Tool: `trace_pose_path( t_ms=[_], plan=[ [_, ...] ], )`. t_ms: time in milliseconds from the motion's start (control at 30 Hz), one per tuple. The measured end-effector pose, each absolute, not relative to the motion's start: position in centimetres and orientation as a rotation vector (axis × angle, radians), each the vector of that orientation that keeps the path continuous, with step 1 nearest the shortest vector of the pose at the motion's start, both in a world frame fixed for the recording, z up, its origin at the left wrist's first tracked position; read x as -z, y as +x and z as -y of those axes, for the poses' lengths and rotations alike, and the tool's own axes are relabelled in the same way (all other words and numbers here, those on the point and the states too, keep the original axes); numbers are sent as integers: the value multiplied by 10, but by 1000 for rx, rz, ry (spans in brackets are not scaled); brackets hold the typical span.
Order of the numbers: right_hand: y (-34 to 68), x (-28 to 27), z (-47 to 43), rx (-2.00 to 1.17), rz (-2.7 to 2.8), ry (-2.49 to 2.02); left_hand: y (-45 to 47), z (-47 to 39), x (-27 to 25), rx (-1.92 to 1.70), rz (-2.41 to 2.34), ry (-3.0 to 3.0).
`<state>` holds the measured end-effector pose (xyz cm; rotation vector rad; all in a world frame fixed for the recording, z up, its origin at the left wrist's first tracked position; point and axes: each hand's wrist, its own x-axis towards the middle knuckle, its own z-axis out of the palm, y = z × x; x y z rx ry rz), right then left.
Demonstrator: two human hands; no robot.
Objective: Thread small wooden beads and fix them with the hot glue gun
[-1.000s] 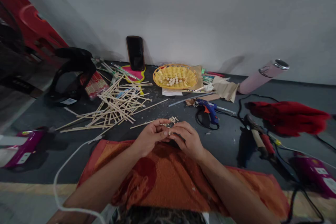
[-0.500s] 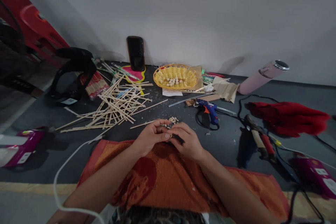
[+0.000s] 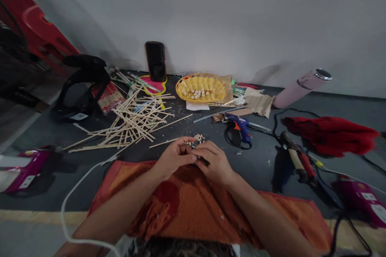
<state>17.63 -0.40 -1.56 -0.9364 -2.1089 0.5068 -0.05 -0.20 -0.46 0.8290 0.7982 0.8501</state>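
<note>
My left hand [image 3: 176, 157] and my right hand [image 3: 215, 161] meet at the near edge of the dark table, fingertips touching. Closed fingers of the right hand grip a small dark tool [image 3: 206, 162]; its kind is mostly hidden by the hand. Thumb and fingers of the left hand are pinched together at the same spot, and what they hold is too small to make out. Just beyond the fingertips lies a little pile of short cut wooden pieces [image 3: 199, 138]. Under both wrists spreads an orange towel [image 3: 193, 204].
Long wooden sticks [image 3: 132, 122] lie heaped at left. A yellow basket [image 3: 223, 93] holds several small pale pieces. A blue glue gun [image 3: 240, 125], pliers [image 3: 297, 158], a red cloth [image 3: 334, 134] and a pink flask [image 3: 297, 90] stand or lie at right. A phone [image 3: 156, 62] leans on the wall.
The fingers have shifted slightly; the right fingers now cover more of the dark tool and the left thumb sits closer against them. The surroundings are unchanged.
</note>
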Motion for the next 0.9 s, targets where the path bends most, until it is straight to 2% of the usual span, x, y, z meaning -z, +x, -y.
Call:
trace_pose_path(
  t_ms=[533, 900],
  plan=[
    [175, 14, 7, -524, 2064, -859, -2, 3, 3, -891, -737, 773],
    [178, 3, 7, -697, 1975, -892, -4, 4, 1, -851, -634, 675]
  ],
)
